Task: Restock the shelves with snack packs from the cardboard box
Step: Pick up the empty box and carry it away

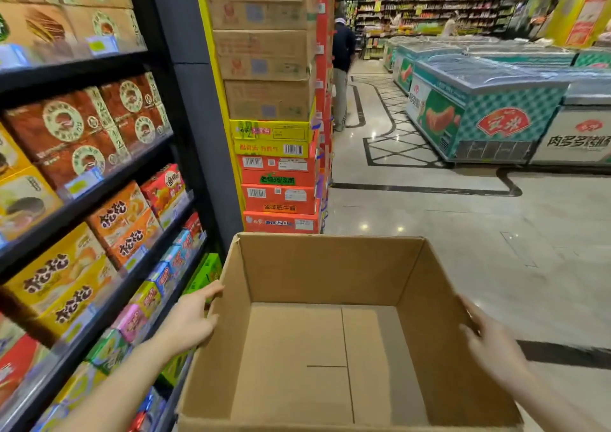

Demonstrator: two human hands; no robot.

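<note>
Supermarket shelves (99, 180) look full; the cardboard box (330, 332) is empty. Left hand (191, 322) and right hand (489, 342) press its sides, fingers straight. Restocking seems finished; next, carry it away.

Brown cardboard box (330, 266), teal-checked freezer (509, 114)

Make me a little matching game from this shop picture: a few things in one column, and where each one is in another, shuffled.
Things:
1. cardboard box
2. shelves
3. chest freezers
4. stacked cartons

Places:
A. across the aisle, on the right
B. along the left side, full of snack packs
C. straight ahead, beyond the box
D. between the left hand and right hand, empty

Pairs: 1-D, 2-B, 3-A, 4-C
</note>
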